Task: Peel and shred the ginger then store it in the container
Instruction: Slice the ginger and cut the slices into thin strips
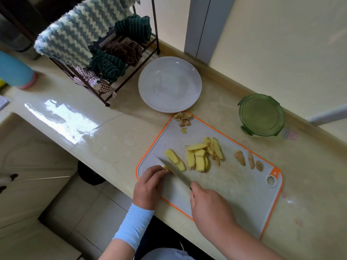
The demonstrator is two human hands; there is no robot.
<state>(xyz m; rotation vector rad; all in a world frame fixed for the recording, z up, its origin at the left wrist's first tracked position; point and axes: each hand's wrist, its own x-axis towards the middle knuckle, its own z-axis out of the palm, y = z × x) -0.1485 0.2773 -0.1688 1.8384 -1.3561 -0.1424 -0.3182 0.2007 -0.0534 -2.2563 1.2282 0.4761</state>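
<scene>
A grey cutting board [234, 184] with an orange rim lies on the counter. Several yellow peeled ginger slices [201, 156] sit piled at its middle. My right hand [210, 209] grips the handle of a knife [172, 170], whose blade lies across the board's left part. My left hand [148, 186] has curled fingers holding a small ginger piece [166, 168] against the blade. Two stacked slices [175, 159] lie just beyond the blade. Ginger peel scraps [183, 119] sit at the board's far corner. Three unpeeled bits [247, 160] lie at the right. A green lidded container [262, 115] stands beyond the board.
A white plate [170, 84] sits on the counter behind the board. A metal rack [105, 59] hung with cloths stands at the back left. A blue bottle [15, 71] lies at the far left. The counter's front edge runs just below my left hand.
</scene>
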